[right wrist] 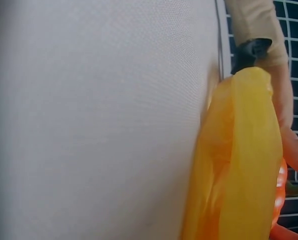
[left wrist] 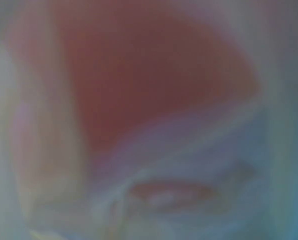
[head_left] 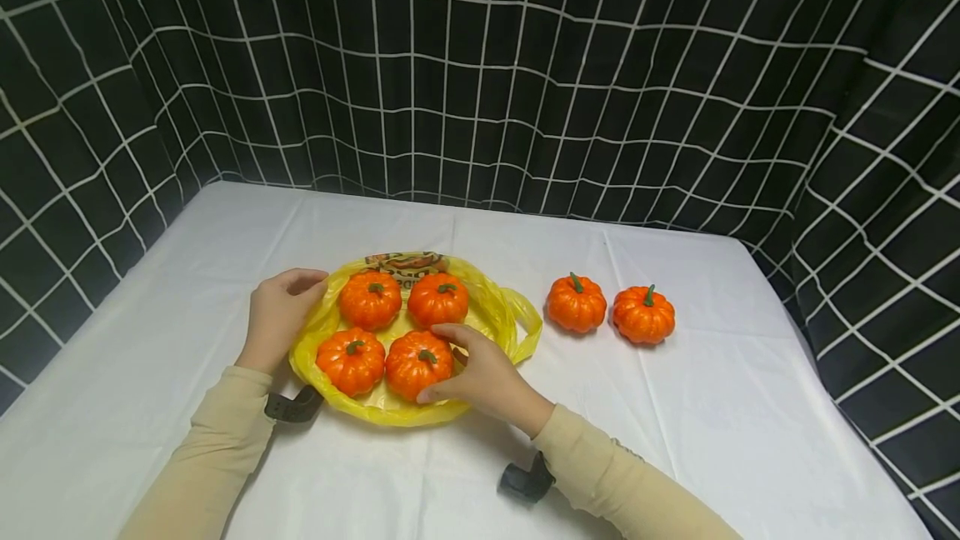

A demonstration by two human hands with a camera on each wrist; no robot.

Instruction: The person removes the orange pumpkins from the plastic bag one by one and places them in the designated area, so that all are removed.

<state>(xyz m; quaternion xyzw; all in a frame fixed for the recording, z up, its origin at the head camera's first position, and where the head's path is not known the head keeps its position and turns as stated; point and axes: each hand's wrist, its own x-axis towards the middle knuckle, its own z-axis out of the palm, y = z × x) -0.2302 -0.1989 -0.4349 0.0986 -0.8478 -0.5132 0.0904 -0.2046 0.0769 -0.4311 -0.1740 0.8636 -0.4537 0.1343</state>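
Note:
A yellow plastic bag [head_left: 401, 417] lies spread open on the table, its rim standing around several small orange pumpkins with green stems. At its left side my left hand [head_left: 281, 315] holds the rim with bent fingers. My right hand [head_left: 487, 377] reaches over the right rim and grips the front right pumpkin [head_left: 412, 369] between thumb and fingers. That pumpkin sits in the bag beside the front left pumpkin [head_left: 350, 362]. In the right wrist view the bag [right wrist: 249, 150] hides most of a pumpkin [right wrist: 280, 190]. Blur fills the left wrist view, with only a reddish patch showing.
Two more pumpkins, one [head_left: 576, 304] nearer the bag and another [head_left: 643, 315] farther right, stand on the white tablecloth [head_left: 735, 423]. A bag handle loop [head_left: 528, 323] sticks out toward them. Black cloth with a white grid [head_left: 480, 82] hangs behind and at both sides.

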